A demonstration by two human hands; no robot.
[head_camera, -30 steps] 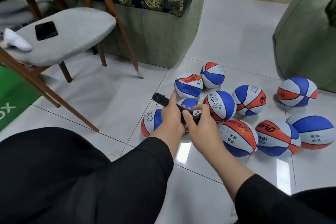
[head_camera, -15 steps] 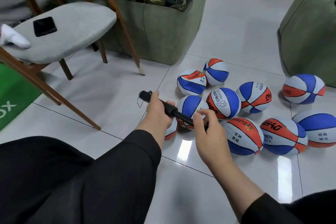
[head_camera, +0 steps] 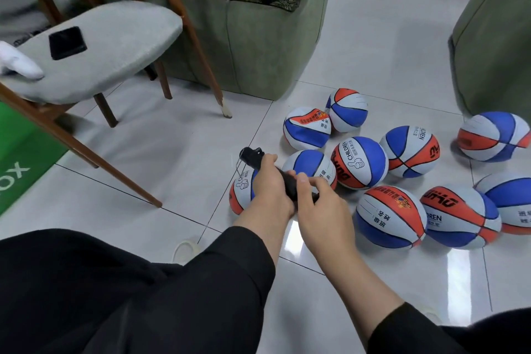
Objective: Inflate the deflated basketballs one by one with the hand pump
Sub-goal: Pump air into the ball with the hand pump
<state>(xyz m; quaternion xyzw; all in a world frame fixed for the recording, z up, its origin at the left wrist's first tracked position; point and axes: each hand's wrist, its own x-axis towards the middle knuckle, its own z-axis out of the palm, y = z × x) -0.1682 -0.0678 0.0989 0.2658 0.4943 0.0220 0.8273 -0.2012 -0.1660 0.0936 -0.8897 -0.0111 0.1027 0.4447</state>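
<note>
we see two hands close together low over the white tile floor (head_camera: pixel 172 152). the left hand (head_camera: pixel 271 185) is wrapped around the black hand pump (head_camera: pixel 253 156), near the end that sticks out past its knuckles. the right hand (head_camera: pixel 319 204) grips the other end of the pump with curled fingers, so both hands are holding it. the pump lies tilted, over a red, white and blue basketball (head_camera: pixel 240 191) that sits on the floor under the left hand. another ball (head_camera: pixel 311 164) is just behind the hands (we cannot tell which ball the pump tip goes into). more balls (head_camera: pixel 390 215) lie in a bunch on the floor to the right. a grey chair (head_camera: pixel 115 46) stands to the left with a dark phone (head_camera: pixel 67 42) on its seat.
</note>
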